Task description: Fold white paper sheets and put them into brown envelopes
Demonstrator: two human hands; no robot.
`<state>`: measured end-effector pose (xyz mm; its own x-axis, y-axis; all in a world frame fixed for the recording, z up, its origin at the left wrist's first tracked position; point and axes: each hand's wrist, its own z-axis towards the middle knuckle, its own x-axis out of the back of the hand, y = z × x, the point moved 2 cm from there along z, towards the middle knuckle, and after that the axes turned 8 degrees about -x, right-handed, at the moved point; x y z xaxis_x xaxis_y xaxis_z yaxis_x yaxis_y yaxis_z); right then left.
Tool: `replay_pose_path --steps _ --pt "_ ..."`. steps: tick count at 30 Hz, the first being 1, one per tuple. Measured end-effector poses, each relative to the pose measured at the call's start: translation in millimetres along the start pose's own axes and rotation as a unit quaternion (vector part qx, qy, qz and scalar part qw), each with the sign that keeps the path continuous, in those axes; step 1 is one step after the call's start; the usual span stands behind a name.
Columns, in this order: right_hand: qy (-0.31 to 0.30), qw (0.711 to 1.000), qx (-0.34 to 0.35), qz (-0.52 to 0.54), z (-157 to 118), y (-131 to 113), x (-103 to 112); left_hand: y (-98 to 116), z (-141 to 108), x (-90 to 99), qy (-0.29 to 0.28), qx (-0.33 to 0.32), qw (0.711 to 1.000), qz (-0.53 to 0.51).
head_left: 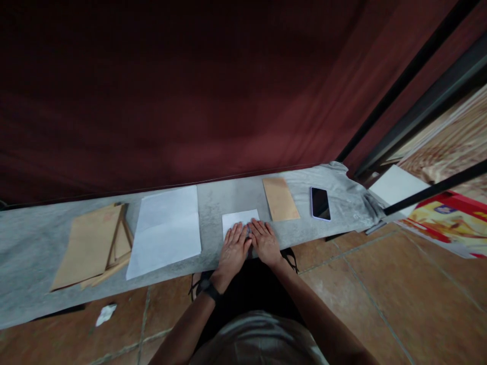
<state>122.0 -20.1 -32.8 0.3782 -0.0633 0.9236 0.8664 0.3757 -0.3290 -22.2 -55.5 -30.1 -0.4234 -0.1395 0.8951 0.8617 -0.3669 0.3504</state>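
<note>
A small white piece of paper (239,217), seemingly folded, lies on the grey cloth-covered table in front of me. My left hand (233,248) rests flat on its near left part, fingers stretched out. Beside it, my right hand (265,242) lies flat on the near right part, fingers extended and thumbs almost meeting. The hands cover the paper's near edge. Just right of the paper is a brown envelope (280,199). To the left lies a stack of larger white sheets (167,230) with a crease across the middle.
Several brown envelopes (89,246) are piled at the table's left. A phone (320,204) lies on the right of the grey tablecloth (211,213). Behind hangs a dark red curtain (213,101). Black metal poles and a red-yellow box (449,220) stand at right. A crumpled tissue (105,315) is on the tiled floor.
</note>
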Motion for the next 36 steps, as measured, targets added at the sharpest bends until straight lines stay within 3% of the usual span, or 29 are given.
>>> replay_pose_path --steps 5,13,20,25,31,36 --pt "-0.010 1.000 0.007 -0.003 12.8 3.2 1.7 3.4 -7.8 -2.7 -0.047 -0.020 0.996 0.076" --pt "-0.003 1.000 -0.017 -0.005 35.7 3.1 -2.0 6.1 -4.5 0.3 -0.046 -0.011 0.996 0.078" --pt "0.007 1.000 0.019 0.006 3.4 5.9 7.9 2.7 -2.8 1.9 -0.060 0.006 0.997 0.048" --pt "0.005 1.000 0.027 -0.009 -17.7 12.8 3.1 6.4 15.5 0.3 -0.067 0.028 0.997 0.026" --pt "0.011 0.999 0.022 -0.041 -18.0 11.2 -3.3 8.9 50.0 -12.0 -0.093 -0.036 0.995 -0.001" --pt "0.042 0.997 0.023 -0.060 -18.0 10.5 -5.5 -0.1 64.6 -17.6 -0.095 -0.041 0.994 0.040"
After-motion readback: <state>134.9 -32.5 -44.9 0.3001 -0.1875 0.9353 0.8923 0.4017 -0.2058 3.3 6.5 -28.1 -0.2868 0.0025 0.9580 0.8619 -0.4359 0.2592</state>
